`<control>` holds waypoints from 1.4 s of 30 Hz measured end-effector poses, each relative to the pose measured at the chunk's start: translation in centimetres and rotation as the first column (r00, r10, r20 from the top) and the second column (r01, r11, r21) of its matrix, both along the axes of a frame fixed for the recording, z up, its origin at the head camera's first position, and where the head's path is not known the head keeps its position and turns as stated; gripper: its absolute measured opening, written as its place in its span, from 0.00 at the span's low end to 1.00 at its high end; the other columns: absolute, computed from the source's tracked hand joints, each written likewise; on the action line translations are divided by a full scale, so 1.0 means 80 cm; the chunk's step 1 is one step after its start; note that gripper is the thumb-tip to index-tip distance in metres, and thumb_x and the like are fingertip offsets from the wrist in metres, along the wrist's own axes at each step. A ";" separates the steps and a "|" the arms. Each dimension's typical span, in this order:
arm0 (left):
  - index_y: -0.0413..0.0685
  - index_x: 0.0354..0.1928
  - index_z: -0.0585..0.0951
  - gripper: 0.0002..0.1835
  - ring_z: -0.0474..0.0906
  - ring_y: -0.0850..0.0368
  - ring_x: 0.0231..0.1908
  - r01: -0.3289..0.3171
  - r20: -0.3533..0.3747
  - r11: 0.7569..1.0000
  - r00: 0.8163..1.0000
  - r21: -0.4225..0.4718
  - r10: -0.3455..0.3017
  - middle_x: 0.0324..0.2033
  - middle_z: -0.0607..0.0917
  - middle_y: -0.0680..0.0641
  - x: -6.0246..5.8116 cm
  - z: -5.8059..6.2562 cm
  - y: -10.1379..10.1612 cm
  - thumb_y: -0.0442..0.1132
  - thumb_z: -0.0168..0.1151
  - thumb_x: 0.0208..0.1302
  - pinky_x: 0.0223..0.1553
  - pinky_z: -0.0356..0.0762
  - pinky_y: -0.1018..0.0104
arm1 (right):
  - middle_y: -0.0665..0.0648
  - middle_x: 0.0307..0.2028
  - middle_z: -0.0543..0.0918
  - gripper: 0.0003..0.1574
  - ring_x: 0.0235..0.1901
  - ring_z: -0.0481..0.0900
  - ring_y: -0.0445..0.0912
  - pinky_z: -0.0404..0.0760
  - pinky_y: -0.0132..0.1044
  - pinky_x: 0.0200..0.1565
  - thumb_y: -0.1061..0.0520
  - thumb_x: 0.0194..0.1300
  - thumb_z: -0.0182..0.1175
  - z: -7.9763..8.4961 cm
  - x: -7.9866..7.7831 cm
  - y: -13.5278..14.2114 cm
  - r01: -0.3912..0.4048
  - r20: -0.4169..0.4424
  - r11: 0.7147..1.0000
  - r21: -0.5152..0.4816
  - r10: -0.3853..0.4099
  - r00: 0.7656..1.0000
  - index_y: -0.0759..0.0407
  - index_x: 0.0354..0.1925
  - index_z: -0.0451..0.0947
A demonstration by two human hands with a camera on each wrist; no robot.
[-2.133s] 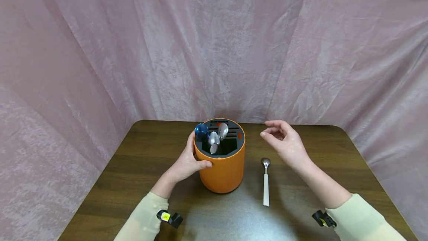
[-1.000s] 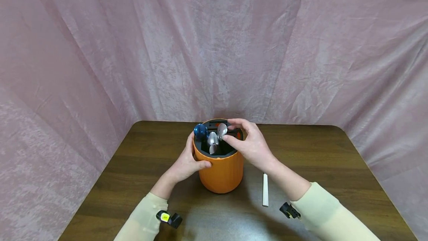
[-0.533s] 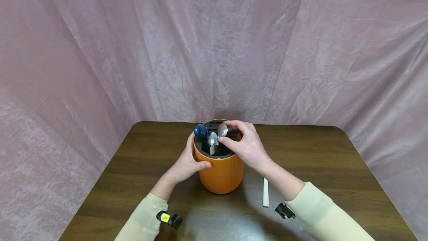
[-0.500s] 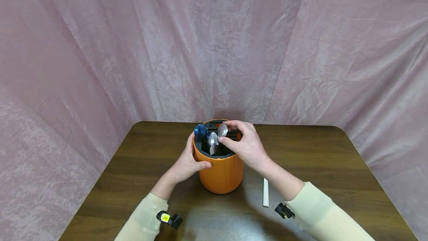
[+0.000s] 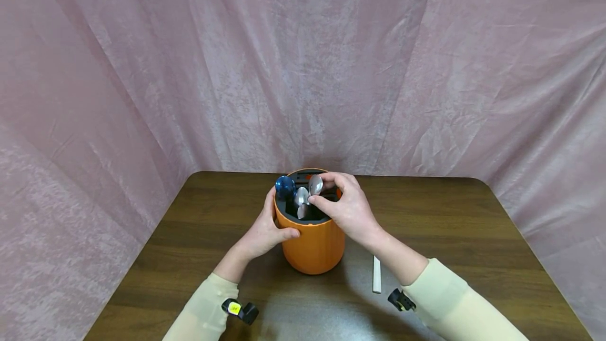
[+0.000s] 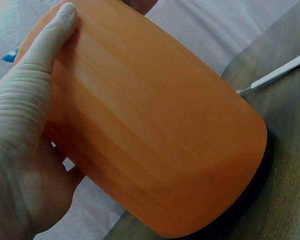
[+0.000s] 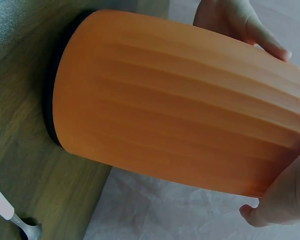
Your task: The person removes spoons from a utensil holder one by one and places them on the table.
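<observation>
An orange utensil holder (image 5: pixel 314 249) with a black slotted top stands upright on the table. My left hand (image 5: pixel 265 230) grips its left side, thumb across the front, as the left wrist view also shows. Out of the top stick a blue spoon (image 5: pixel 285 186), a silver spoon (image 5: pixel 301 195) with a smaller silver bowl just below it, and another silver spoon (image 5: pixel 315 184) further right. My right hand (image 5: pixel 350 207) reaches over the rim and pinches that right-hand spoon below its bowl. The spoon's handle is hidden inside the holder.
A spoon with a white handle (image 5: pixel 376 278) lies on the wooden table (image 5: pixel 450 225), right of the holder. My right forearm covers its bowl in the head view; the right wrist view shows the bowl (image 7: pixel 34 231). A pink curtain (image 5: pixel 303 67) hangs behind the table.
My right hand has come from the right of the holder to its top and taken hold of the right-hand silver spoon. The left hand and the holder have stayed in place.
</observation>
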State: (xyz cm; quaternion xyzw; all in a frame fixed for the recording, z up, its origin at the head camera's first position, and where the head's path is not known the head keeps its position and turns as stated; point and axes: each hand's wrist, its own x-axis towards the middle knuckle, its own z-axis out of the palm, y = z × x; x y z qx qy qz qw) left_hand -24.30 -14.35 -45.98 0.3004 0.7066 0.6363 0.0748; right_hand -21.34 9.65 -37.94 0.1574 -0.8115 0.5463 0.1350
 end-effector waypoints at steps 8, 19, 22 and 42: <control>0.70 0.80 0.40 0.62 0.60 0.49 0.71 -0.003 0.010 1.000 1.000 -0.005 0.004 0.76 0.56 0.50 0.002 0.001 0.000 0.60 0.75 0.56 0.71 0.59 0.47 | 0.46 0.35 0.85 0.18 0.58 0.70 0.44 0.70 0.56 0.59 0.56 0.60 0.76 -0.003 0.000 -0.003 0.011 -0.052 1.000 -0.019 -0.012 0.999 0.53 0.49 0.84; 0.69 0.80 0.40 0.62 0.60 0.49 0.71 0.003 0.004 1.000 1.000 0.009 -0.003 0.76 0.57 0.50 0.000 0.001 -0.001 0.60 0.76 0.55 0.72 0.59 0.50 | 0.43 0.33 0.87 0.19 0.52 0.73 0.45 0.71 0.54 0.55 0.57 0.61 0.75 -0.002 -0.002 -0.004 0.000 -0.084 1.000 -0.013 -0.001 0.997 0.51 0.51 0.84; 0.70 0.80 0.41 0.62 0.60 0.50 0.71 0.001 0.010 1.000 1.000 0.006 -0.001 0.76 0.57 0.51 0.000 0.000 -0.001 0.60 0.76 0.55 0.72 0.59 0.50 | 0.44 0.33 0.87 0.20 0.51 0.74 0.45 0.71 0.51 0.55 0.58 0.61 0.74 0.000 -0.001 -0.004 0.001 -0.076 1.000 -0.018 -0.002 0.997 0.52 0.52 0.84; 0.71 0.80 0.41 0.60 0.62 0.48 0.70 -0.002 0.031 1.000 1.000 -0.001 0.002 0.75 0.58 0.50 0.003 0.005 -0.001 0.55 0.76 0.58 0.71 0.61 0.46 | 0.56 0.34 0.87 0.20 0.34 0.86 0.50 0.82 0.32 0.38 0.63 0.65 0.70 0.014 -0.001 -0.007 -0.104 -0.036 0.975 -0.195 0.099 0.994 0.57 0.54 0.80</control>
